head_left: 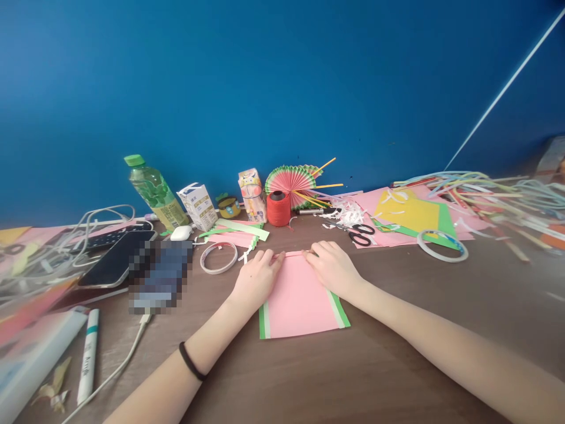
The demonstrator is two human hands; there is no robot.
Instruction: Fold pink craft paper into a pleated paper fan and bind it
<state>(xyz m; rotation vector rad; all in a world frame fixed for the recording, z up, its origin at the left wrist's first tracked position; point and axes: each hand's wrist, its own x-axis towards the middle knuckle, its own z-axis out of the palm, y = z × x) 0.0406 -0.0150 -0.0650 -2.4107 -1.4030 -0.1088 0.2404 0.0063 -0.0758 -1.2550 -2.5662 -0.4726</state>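
Note:
A pink sheet of paper [304,300] lies flat on the table, with green and pale strips along its left and right sides. Its far edge has a narrow fold. My left hand [257,277] is closed at the far left corner, thumb and curled fingers pressing the fold. At the far right corner my right hand [334,268] grips the same edge, fingers bent over it. Just beyond the hands stand a red spool of thread [278,211] and a pink and green folded paper fan [289,184].
Left are a roll of tape [218,258], a phone [118,259], a marker [89,353], a green-capped bottle [156,194] and a small carton [197,206]. Right are black-handled scissors [362,234], yellow paper [408,212], another tape roll [442,246] and several thin sticks [494,197].

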